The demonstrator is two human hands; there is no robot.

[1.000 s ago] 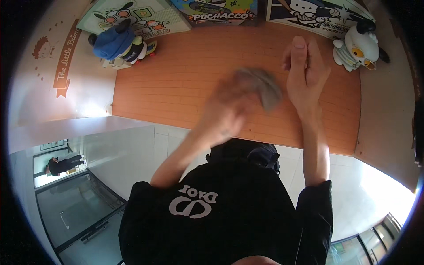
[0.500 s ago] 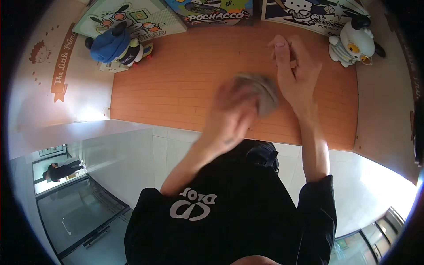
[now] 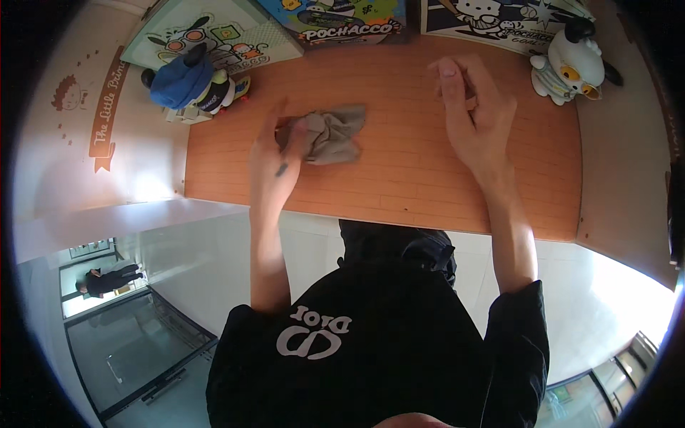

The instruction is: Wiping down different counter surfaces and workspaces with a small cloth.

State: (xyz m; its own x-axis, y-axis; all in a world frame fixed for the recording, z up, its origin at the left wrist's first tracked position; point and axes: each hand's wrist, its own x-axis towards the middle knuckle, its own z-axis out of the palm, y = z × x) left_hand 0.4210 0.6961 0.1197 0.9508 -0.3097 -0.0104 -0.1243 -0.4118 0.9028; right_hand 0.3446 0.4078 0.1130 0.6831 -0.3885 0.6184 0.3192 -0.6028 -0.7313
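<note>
A crumpled grey-brown cloth (image 3: pixel 334 135) lies on the wood-patterned shelf surface (image 3: pixel 399 182). My left hand (image 3: pixel 275 157), slightly blurred, has the cloth's left end between thumb and fingers, and the rest spreads to the right of it. There is a dark mark on the back of this hand near the thumb. Over the right part of the surface is my right hand (image 3: pixel 481 107), its fingers loosely curled and the thumb apart from them. Surface shows through the gap, and nothing is visible in that hand. Whether it touches the surface I cannot tell.
A blue-hatted figurine (image 3: pixel 187 82) stands at the back left, a white figurine with yellow glasses (image 3: pixel 567 68) at the back right. Behind are a pale green box (image 3: pixel 214 36), a colourful box (image 3: pixel 342 21) and a dark-and-white box (image 3: pixel 499 25). Side panels (image 3: pixel 624 164) flank the surface.
My left hand has swept left across the surface with the cloth, from beside the right hand to the left half. The right hand has hardly moved.
</note>
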